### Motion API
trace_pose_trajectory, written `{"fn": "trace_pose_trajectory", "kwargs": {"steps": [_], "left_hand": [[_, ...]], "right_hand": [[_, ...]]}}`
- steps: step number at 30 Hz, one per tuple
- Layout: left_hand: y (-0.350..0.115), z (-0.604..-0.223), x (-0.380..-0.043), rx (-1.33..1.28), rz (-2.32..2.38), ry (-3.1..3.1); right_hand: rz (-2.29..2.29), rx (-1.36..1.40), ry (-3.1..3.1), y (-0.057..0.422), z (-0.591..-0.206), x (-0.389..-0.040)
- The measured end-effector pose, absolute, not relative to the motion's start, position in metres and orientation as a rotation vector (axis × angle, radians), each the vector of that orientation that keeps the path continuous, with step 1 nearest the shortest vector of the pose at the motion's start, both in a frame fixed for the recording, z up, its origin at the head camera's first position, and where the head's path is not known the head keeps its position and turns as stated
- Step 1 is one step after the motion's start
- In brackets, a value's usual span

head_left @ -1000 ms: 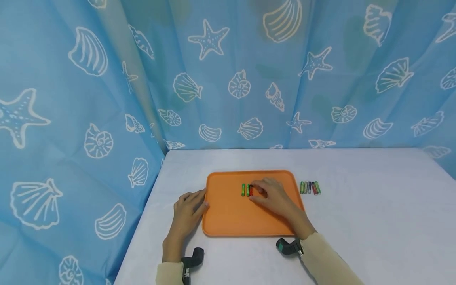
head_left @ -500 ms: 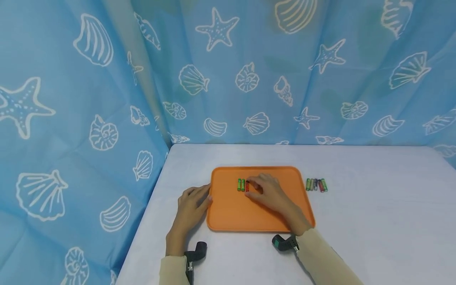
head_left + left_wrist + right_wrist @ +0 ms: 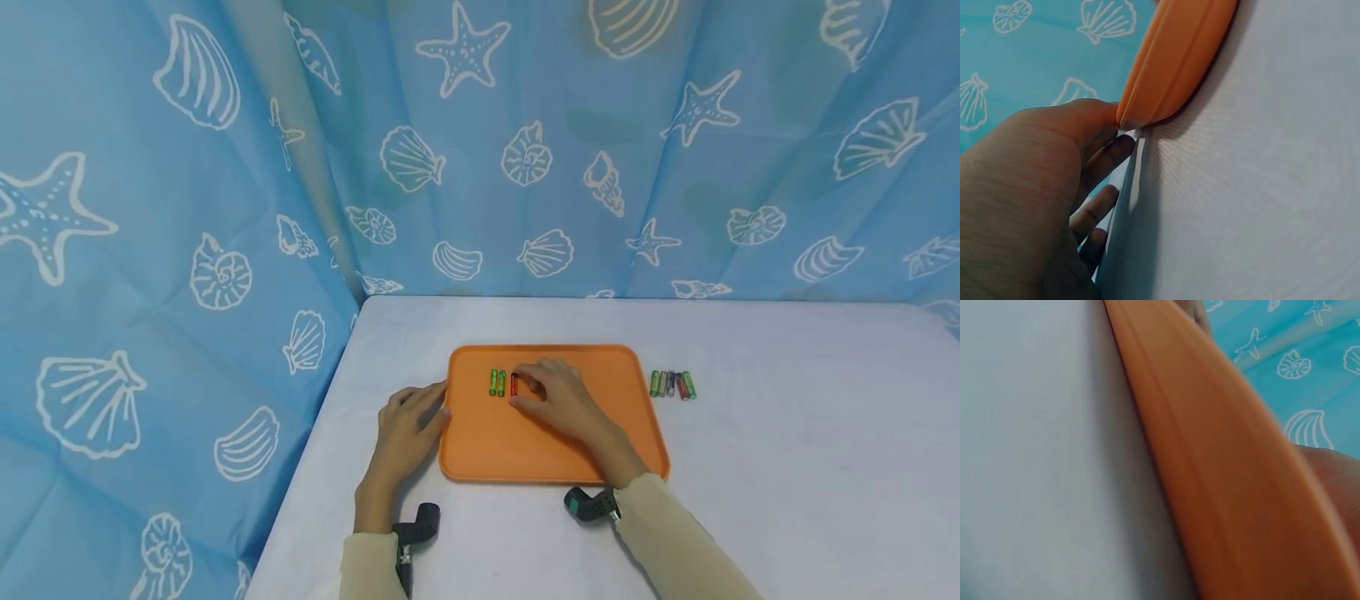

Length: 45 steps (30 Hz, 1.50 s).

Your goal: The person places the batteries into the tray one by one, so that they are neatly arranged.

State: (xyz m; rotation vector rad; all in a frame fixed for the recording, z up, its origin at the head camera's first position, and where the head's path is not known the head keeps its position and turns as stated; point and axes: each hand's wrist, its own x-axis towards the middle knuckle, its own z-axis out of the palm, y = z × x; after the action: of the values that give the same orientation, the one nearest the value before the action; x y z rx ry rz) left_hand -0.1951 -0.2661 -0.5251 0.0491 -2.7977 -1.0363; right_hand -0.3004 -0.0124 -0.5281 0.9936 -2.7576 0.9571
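Batteries were being lined up: right hand [image 3: 558, 398] pinched a red battery [image 3: 513, 384] beside two green batteries [image 3: 497, 382] near the orange tray's [image 3: 540, 454] far edge; left hand [image 3: 408, 425], fingers relaxed, steadied its left rim. Next, I judged, came release.

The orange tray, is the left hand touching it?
Touching. In the left wrist view the left hand presses its thumb against the corner edge of the orange tray; the head view agrees.

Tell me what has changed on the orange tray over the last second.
The right hand has slid left across the orange tray, taking the red battery with it under its fingertips; whether it pinches it is unclear. The two green batteries remain side by side on the tray. The left hand stays at the tray's left edge, and the batteries on the table remain in their row.
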Motion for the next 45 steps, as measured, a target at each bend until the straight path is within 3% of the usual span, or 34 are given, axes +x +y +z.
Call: {"fn": "trace_pose_trajectory", "kwargs": {"steps": [45], "left_hand": [[-0.266,-0.524,-0.196,0.014,-1.043,-2.745]], "right_hand": [[0.902,1.001,-2.779,-0.08,-0.528,-0.3]]}}
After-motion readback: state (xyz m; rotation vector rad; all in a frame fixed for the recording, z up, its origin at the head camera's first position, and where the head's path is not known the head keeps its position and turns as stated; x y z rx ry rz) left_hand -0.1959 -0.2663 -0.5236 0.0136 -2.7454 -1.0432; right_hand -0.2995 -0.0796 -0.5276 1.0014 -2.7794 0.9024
